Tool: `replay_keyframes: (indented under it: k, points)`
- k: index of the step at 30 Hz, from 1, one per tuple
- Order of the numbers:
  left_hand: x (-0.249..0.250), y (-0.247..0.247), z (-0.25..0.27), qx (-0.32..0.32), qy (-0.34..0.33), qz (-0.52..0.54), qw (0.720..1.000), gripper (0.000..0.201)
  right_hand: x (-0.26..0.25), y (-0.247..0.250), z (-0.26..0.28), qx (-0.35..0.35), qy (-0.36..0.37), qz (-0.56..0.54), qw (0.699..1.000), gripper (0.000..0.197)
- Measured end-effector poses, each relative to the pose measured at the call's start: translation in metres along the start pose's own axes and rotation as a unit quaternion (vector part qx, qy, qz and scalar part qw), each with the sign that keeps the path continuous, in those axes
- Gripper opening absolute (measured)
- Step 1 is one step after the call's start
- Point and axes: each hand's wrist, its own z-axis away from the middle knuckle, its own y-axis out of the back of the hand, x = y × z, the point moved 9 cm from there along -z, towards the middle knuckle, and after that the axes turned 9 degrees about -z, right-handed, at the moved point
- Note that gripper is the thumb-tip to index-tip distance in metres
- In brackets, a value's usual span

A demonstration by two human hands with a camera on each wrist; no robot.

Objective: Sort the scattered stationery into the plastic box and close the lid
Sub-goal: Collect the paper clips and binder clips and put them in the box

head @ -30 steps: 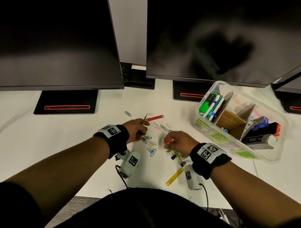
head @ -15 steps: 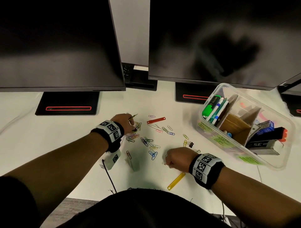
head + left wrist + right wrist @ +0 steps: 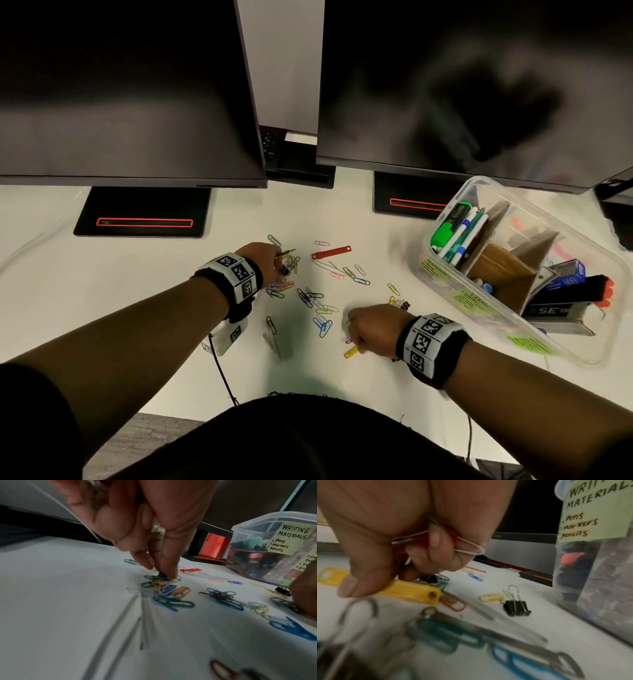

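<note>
Coloured paper clips (image 3: 322, 315) lie scattered on the white desk. My left hand (image 3: 270, 263) reaches into a cluster of them, its fingertips (image 3: 169, 573) pinching a small black binder clip (image 3: 162, 574), with other small items tucked in the palm. My right hand (image 3: 363, 329) grips white and red paper clips (image 3: 467, 547) in curled fingers, and its thumb presses on a yellow fastener bar (image 3: 409, 589). A red fastener bar (image 3: 331, 252) lies farther back. The clear plastic box (image 3: 496, 318) stands open at the right, holding pens, markers, cardboard dividers and staplers. No lid is in view.
Two dark monitors (image 3: 120, 85) on black stands (image 3: 140, 219) fill the back of the desk. Another black binder clip (image 3: 516, 607) sits between my right hand and the box. A cable (image 3: 222, 373) runs off the near desk edge.
My right hand has drawn back toward the near edge and come down on the yellow fastener bar. My left hand shifted slightly left onto the paper clip cluster.
</note>
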Motion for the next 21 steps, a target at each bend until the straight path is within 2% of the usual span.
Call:
replay_keyframes:
  k: [3, 5, 7, 9, 11, 14, 16, 21]
  points:
    - [-0.007, 0.0, 0.004, -0.026, 0.02, -0.021, 0.999, 0.024, 0.003, 0.028, -0.004, 0.086, -0.011, -0.071, 0.994, 0.02]
    - [-0.011, -0.005, 0.01, -0.074, 0.027, -0.047, 0.996, 0.028, 0.013, 0.056, -0.005, 0.17, -0.033, -0.147, 0.974, 0.014]
    - [-0.017, -0.012, 0.017, -0.109, 0.041, -0.074, 0.99, 0.051, 0.025, 0.081, -0.009, 0.242, -0.065, -0.186, 0.95, 0.017]
    - [-0.023, -0.015, 0.022, -0.115, 0.055, -0.089, 0.988, 0.061, 0.034, 0.097, -0.018, 0.274, -0.102, -0.191, 0.937, 0.023]
    - [-0.029, -0.021, 0.025, -0.122, 0.064, -0.1, 0.985, 0.056, 0.038, 0.104, -0.032, 0.276, -0.132, -0.188, 0.933, 0.022]
    - [-0.041, -0.032, 0.023, -0.112, 0.076, -0.093, 0.986, 0.035, 0.04, 0.101, -0.052, 0.24, -0.158, -0.186, 0.94, 0.027]
    - [-0.039, -0.032, 0.028, -0.111, 0.073, -0.082, 0.988, 0.028, 0.039, 0.096, -0.061, 0.214, -0.167, -0.187, 0.944, 0.032]
    - [-0.034, -0.028, 0.033, -0.067, 0.065, -0.051, 0.994, 0.029, 0.035, 0.091, -0.067, 0.199, -0.164, -0.162, 0.952, 0.031]
